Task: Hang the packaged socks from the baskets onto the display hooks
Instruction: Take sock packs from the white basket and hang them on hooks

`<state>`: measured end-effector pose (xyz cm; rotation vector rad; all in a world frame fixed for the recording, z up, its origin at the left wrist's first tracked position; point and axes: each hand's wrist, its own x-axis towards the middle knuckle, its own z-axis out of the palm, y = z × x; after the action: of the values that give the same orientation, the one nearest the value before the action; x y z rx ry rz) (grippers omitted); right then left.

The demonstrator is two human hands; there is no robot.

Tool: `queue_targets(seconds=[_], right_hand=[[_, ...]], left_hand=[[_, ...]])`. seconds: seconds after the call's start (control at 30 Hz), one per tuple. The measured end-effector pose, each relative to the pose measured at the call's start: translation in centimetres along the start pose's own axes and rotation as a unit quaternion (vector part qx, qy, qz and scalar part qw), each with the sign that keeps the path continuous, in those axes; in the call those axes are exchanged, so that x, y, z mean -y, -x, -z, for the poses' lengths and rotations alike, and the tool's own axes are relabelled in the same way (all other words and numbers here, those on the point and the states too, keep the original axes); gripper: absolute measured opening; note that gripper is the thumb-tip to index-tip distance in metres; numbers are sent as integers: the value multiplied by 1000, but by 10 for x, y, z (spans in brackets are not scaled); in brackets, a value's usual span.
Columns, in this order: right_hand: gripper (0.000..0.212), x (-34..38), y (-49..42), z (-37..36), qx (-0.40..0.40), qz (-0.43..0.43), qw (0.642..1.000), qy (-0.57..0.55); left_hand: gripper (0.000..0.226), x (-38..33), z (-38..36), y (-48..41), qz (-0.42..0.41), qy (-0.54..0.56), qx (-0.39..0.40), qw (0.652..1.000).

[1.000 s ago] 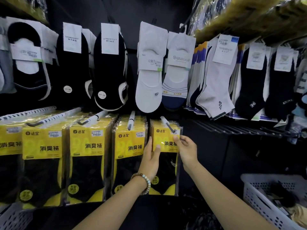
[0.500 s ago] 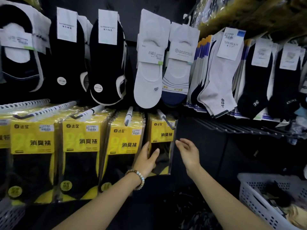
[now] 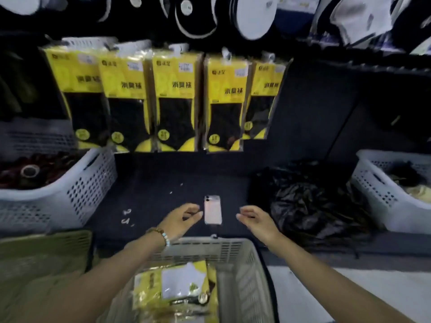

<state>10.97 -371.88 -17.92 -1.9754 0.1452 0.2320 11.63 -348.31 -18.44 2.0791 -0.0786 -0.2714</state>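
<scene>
a: item 1, sock stock?
b: yellow sock packs, clear wrap, heaped in grey basket, bottom centre, nearest the wearer. same goods as hung packs: 5 stacks side by side on display hooks w/ white tips, above the dark worktop.
a: hands?
b: left hand: fingers loosely curled, nothing in it, over the worktop just past the grey basket's far rim. bead bracelet on the wrist. right hand: same loose curl, empty, palm turned inward. both well apart from the hung packs, neither touching the yellow sock packs.
a: btwn them?
b: phone, pale, lying flat on the worktop, just beside the left fingertips. contact: cannot tell.
a: sides?
b: left white basket, dark reddish goods inside, blurred. right white basket, dark + tan items. black plastic bag, crumpled on the worktop btwn phone and right white basket. olive-green thing, lower left, too blurred to id. top row: black + white socks, cut off by the frame edge.
</scene>
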Motion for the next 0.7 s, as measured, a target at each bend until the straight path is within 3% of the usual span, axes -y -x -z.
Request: queue_targets(seconds=[0.2,0.33,0.4,0.57,0.7], right_hand=[[32,-120,32,-87,19,-172,985,-18],[49,-178,49,-114,77,-286,955,-4],[52,-189,45,-122,84,-299,951,-1],[60,-195,25,-145,78,-284,955,-22],[60,-197,9,-163,62,-268,960,-43]], left_hand=[[25,141,-25,69,169,45,-93,980],[44,216,-29,98,269,-17,-91,959],[39,236,-28,103,274,-47,-70,958],[62,263,-42,100,308,-105,-47,944],[72,267,-61,94,346,27,-92,933]])
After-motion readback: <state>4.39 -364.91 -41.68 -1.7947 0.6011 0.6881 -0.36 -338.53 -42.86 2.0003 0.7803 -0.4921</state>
